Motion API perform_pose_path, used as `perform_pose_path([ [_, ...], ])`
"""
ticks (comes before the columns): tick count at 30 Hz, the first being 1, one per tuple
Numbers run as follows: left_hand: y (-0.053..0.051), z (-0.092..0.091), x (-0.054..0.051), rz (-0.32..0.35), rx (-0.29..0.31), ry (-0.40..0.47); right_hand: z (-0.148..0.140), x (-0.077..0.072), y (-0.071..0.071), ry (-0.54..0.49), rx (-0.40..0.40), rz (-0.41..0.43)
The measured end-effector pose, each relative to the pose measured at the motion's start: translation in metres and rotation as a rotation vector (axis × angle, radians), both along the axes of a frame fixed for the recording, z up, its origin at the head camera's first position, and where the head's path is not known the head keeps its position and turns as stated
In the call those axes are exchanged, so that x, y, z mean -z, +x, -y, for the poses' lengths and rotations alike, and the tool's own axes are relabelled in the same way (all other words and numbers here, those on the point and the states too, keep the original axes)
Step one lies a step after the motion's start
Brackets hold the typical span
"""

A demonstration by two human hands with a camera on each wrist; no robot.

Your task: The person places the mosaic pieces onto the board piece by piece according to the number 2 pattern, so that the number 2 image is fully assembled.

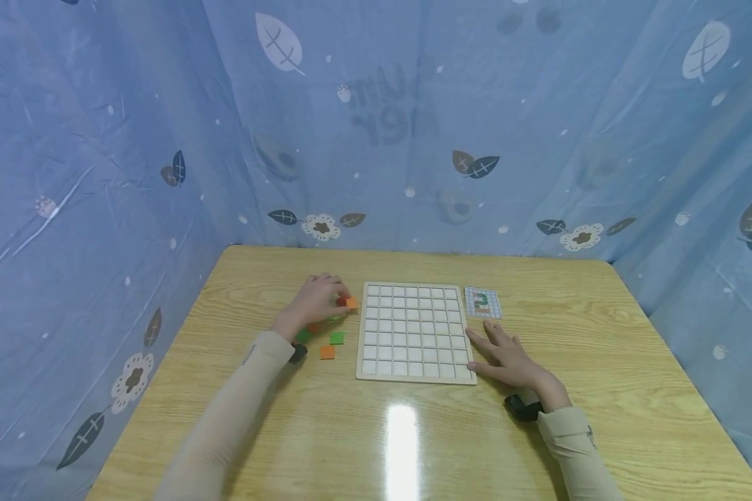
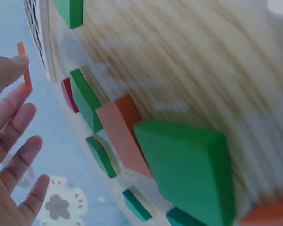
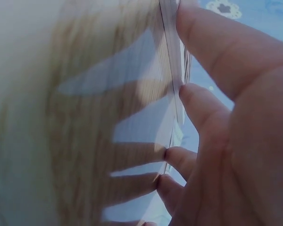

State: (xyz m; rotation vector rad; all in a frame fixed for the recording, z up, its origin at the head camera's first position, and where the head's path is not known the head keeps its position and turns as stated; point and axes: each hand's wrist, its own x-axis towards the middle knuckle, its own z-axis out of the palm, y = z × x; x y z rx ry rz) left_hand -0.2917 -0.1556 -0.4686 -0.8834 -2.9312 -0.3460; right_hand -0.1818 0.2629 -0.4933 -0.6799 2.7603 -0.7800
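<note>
My left hand (image 1: 316,300) pinches a small square orange tile (image 1: 351,303) between thumb and index finger, just left of the white grid board (image 1: 361,334). In the left wrist view the held tile (image 2: 24,66) is seen edge-on, and the other fingers are spread. Loose green tiles (image 1: 337,338), orange tiles (image 1: 328,352) and a red one (image 2: 70,95) lie under and beside that hand, which partly hides them. My right hand (image 1: 507,358) rests with fingers spread at the board's right edge. Its fingertips (image 3: 186,92) touch the board edge or the tabletop beside it.
A small card (image 1: 483,303) with a coloured pattern on a grid lies by the board's upper right corner. The wooden table (image 1: 576,313) is bounded at the back and sides by a blue patterned curtain (image 1: 401,174).
</note>
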Motion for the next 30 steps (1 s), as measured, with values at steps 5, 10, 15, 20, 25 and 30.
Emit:
perform_pose_path([
  [5,0.000,-0.007,-0.002,0.005,0.021,0.015,0.002,-0.001,0.000,-0.002,-0.002,0.014],
  [10,-0.001,-0.013,-0.003,0.023,0.028,0.031,0.002,-0.002,0.001,0.008,-0.002,0.018],
  [15,-0.002,-0.019,-0.004,0.041,0.035,0.056,0.000,-0.001,-0.001,0.001,-0.004,0.026],
  [20,-0.005,-0.025,-0.001,0.048,0.053,0.033,-0.001,-0.001,-0.002,0.004,-0.008,0.022],
  [25,-0.010,-0.032,0.005,0.044,0.066,0.023,-0.001,-0.002,-0.001,-0.001,-0.008,0.030],
  [30,-0.013,-0.039,0.006,0.054,0.083,0.051,0.001,-0.004,0.001,-0.004,0.000,0.031],
])
